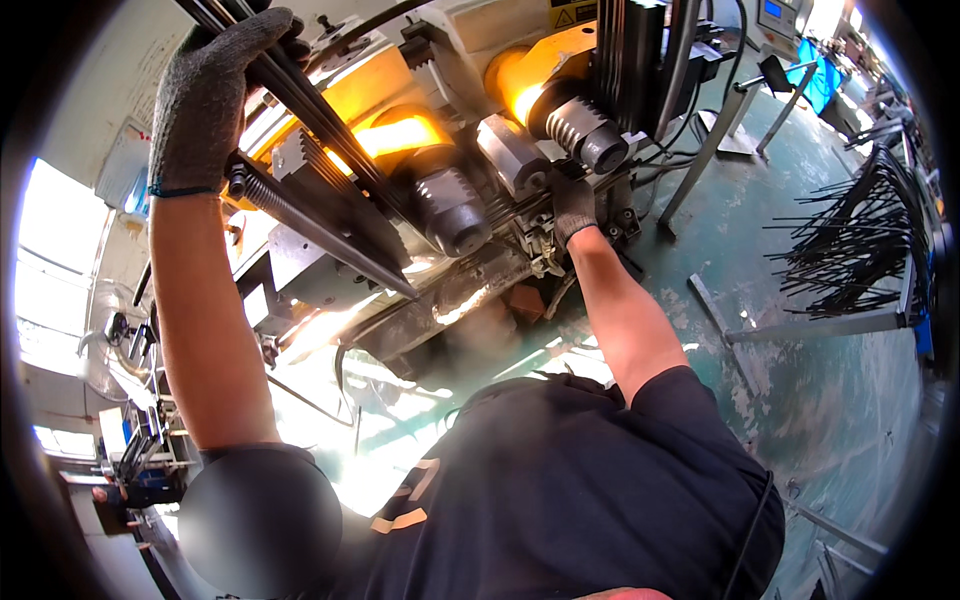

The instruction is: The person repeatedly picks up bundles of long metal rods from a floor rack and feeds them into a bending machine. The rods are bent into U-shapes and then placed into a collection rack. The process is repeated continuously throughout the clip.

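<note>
My left hand [200,110], in a grey knit glove, is raised at the upper left with its fingers wrapped round a bundle of long dark metal rods [318,112]. The rods slant down toward a machine with two grooved steel rollers [452,212]. Between the rollers sits a grey, flat-sided metal block [512,155]. My right hand [573,205], gloved too, reaches to the machine's front edge just below this block. Its fingertips are hidden there, so I cannot make out what they touch. A ridged, tapering bar [315,225] juts out below the rods.
Dark thin rods [850,240] lie heaped on a metal rack at the right. A metal stand [705,155] and cables are beside the machine's right end. A control box [776,18] with a blue screen stands farther back. At the left, a fan [112,345] is near bright windows.
</note>
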Demonstrator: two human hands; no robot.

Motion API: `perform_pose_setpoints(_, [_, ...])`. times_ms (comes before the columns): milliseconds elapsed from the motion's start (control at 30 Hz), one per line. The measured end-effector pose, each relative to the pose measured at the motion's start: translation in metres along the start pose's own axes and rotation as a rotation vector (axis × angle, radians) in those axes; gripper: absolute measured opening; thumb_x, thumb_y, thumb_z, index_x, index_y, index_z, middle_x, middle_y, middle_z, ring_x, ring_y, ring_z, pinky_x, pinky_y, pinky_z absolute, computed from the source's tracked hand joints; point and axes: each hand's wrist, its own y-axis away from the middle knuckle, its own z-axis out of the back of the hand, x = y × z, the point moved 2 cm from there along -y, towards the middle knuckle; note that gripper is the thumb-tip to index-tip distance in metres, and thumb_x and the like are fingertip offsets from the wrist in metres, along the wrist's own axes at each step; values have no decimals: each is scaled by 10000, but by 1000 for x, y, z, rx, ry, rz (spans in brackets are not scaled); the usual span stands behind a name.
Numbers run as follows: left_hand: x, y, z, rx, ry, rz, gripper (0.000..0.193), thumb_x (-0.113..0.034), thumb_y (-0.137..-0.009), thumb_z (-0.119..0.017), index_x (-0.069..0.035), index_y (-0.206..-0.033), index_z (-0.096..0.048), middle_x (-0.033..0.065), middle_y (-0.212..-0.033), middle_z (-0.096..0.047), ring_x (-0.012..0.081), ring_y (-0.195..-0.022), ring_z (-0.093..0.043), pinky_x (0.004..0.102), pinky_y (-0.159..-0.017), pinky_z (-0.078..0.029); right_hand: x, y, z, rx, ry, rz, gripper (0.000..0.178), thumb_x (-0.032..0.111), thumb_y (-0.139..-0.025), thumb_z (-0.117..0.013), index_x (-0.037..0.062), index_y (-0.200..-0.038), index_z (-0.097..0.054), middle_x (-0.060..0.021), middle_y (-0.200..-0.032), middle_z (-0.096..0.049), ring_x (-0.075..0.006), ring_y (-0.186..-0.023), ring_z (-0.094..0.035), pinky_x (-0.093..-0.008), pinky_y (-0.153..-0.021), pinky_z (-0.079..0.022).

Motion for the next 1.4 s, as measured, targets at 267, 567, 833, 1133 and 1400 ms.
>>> perform_pose_setpoints(267, [3,5,17,55,-132,69,395,-302,-936,-729,13,-1174,-718,143,-1045,-756,238,-991,-737,366,-975,-554,-73,-46,-18,-111,-9,34,277,289,-845,-745,65,-1008,-731,-125,-910,-734,-233,-831,-704,-377,-736,-553])
perform_pose_setpoints(567, [-35,41,-42,-190,-139,-35,375,-238,-960,-696,-2,-1237,-606,116,-998,-692,223,-912,-699,350,-842,-563,-65,-46,-24,-132,507,363,249,296,-920,-686,88,-1051,-727,-122,-957,-735,-235,-819,-704,-371,-723,-561])
perform_pose_setpoints(833, [-37,42,-65,-257,-161,-83,381,-204,-990,-661,-6,-1290,-535,98,-977,-650,209,-872,-673,334,-759,-570,-62,-40,-15,-82,669,390,317,288,-1016,-557,281,-1325,-629,-105,-1102,-732,-293,-971,-718,-431,-804,-581])
perform_pose_setpoints(1133, [-42,53,-75,-231,-51,-68,453,-261,-1010,-647,15,-1343,-514,102,-1023,-652,207,-915,-664,340,-793,-580,-69,-50,-21,58,681,281,300,232,-1031,-525,164,-1300,-640,-113,-1127,-735,-272,-968,-720,-389,-831,-576])
perform_pose_setpoints(1400, [-41,67,4,-139,-299,58,357,-184,-967,-665,18,-1261,-664,149,-1078,-750,230,-1017,-732,325,-942,-556,-9,11,-7,0,-587,-450,234,162,-984,-627,12,-1152,-689,-122,-1067,-730,-239,-921,-702,-361,-817,-572])
